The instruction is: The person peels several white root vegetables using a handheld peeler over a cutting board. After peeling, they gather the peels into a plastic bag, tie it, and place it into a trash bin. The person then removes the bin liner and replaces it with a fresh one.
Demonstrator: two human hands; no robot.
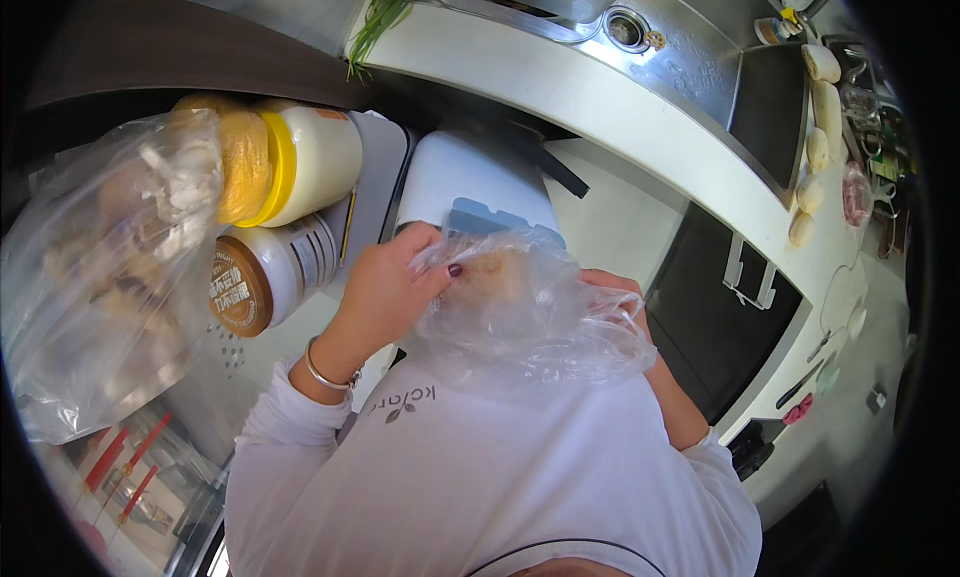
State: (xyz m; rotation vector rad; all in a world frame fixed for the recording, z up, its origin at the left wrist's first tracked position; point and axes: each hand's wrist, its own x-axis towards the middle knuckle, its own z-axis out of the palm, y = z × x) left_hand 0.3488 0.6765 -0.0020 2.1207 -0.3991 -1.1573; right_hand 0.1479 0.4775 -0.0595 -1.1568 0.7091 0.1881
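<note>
A thin clear plastic bag (525, 314) is stretched between my two hands in front of my chest. Inside it a pale brownish lump (499, 273) shows through the film, too blurred to name. My left hand (397, 281) pinches the bag's left edge between thumb and fingers. On the other side my right hand (619, 288) grips the bunched film, its fingers partly covered by folds. Just beyond the bag lies a blue plastic piece (491, 215) on a white rounded surface (472, 168).
At left, a large clear bag (112, 277) holds garlic and other produce beside a yellow-lidded jar (319, 164) and a brown-lidded jar (289, 258). Scallions (382, 22) overhang the counter (525, 71). Beyond are a steel sink (690, 67) and several pale root sections (825, 108).
</note>
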